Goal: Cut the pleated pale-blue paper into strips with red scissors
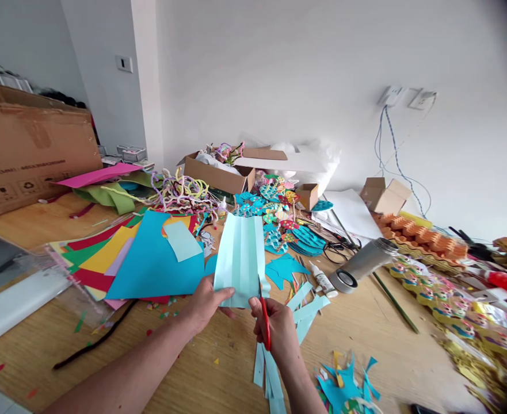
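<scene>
Reported by clock face, centred on the pale blue sheet (pixel 238 259). Towards nine o'clock, found fanned coloured paper (pixel 93 253) on the table (pixel 210 391), topped by a bright blue sheet (pixel 149 270) bearing a smaller pale blue piece (pixel 181 240). Between seven and eight o'clock, observed the left hand (pixel 210 302) pinching the near left corner, thumb above, fingers beneath. At dial centre, noted the pale blue sheet raised above the table, creased lengthwise. Between four and five o'clock, found red scissors (pixel 266 328) at its right edge, beside a narrow, outward-curling strip; could not tell blade opening. Towards half past five, recorded loose strips (pixel 270 376) on the table. At five o'clock, observed the right hand (pixel 279 330) curled around the scissor handles. At four o'clock, recorded further cut strips (pixel 305 309); farther out, between four and five, blue scraps (pixel 343 388). Judged part done: several strips already off, edge cut apparently incomplete, several creased panels left uncut.
</scene>
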`<state>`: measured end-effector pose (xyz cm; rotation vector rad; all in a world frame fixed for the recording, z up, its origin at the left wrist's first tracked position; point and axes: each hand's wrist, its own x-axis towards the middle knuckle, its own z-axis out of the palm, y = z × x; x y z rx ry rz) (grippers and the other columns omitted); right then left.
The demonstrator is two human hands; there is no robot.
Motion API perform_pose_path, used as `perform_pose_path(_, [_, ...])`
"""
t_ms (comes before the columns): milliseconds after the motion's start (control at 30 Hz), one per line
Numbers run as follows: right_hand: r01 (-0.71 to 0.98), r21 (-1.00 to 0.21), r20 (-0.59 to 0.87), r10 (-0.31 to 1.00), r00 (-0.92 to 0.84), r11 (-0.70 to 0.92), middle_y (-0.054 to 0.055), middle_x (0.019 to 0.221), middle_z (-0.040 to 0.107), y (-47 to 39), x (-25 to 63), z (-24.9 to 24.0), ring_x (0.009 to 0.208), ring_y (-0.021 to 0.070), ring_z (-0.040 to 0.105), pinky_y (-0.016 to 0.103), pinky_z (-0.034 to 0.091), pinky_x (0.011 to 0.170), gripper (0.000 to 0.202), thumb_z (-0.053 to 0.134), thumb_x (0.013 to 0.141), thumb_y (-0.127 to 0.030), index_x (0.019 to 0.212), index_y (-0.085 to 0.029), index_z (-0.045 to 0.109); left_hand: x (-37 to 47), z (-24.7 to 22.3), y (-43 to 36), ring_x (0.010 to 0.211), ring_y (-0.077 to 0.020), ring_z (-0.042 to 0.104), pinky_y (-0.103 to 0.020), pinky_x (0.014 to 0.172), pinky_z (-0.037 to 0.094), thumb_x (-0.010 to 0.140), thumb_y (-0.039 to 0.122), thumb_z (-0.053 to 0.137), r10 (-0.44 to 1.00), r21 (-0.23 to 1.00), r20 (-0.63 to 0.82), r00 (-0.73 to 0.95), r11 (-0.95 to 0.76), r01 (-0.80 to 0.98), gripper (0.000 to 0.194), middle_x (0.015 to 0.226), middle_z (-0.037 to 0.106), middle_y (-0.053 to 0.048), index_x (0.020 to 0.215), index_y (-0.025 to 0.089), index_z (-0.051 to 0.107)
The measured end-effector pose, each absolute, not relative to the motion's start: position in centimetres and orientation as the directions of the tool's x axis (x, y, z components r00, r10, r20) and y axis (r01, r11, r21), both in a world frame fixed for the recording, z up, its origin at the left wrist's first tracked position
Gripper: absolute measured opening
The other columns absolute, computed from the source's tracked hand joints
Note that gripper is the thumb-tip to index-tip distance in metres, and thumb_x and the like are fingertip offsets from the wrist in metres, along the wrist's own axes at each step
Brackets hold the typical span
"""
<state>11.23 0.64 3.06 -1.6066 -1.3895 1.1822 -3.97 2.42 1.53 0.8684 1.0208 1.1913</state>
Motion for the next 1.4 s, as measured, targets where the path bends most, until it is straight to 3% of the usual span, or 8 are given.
perform_pose_path(167, [0.339, -0.92, -0.204, 0.979, 0.017, -0.197, -0.005, 0.032, 0.043, 0.54, 11.21, 3.31, 0.027, 0.0086, 0.042, 0.018, 0.03, 0.031, 0.051, 0.053, 0.064, -0.067, 0.053, -0.018, 0.046, -3.91, 1.45, 2.48, 0.062, -0.0212, 0.063, -0.026, 0.038, 0.05, 0.062, 0.027, 0.068, 0.987, 0.932, -0.157, 0.044, 0.163, -0.323, 0.03, 0.074, 0.067, -0.007, 0.087, 0.012, 0.062])
perform_pose_path(567, [0.364, -0.918, -0.169, 0.986, -0.004, -0.156, -0.002, 0.037, 0.049, 0.66, 11.42, 3.01, 0.031, 0.0099, 0.046, 0.019, 0.035, 0.034, 0.049, 0.051, 0.069, -0.064, 0.055, -0.018, 0.046, -4.1, 1.68, 2.32, 0.073, -0.025, 0.064, -0.029, 0.041, 0.053, 0.068, 0.026, 0.064, 0.981, 0.944, -0.149, 0.124, 0.178, -0.278, 0.041, 0.089, 0.068, -0.011, 0.106, 0.011, 0.058])
perform_pose_path(1400, [0.343, -0.92, -0.176, 0.982, 0.067, -0.188, -0.004, 0.031, 0.046, 0.79, 11.24, 2.56, 0.025, 0.009, 0.043, 0.017, 0.031, 0.029, 0.051, 0.054, 0.063, -0.067, 0.052, -0.018, 0.046, -4.11, 1.62, 2.31, 0.073, -0.0258, 0.064, -0.03, 0.042, 0.053, 0.069, 0.025, 0.062, 0.98, 0.947, -0.156, 0.127, 0.185, -0.263, 0.039, 0.086, 0.068, -0.009, 0.105, 0.012, 0.057])
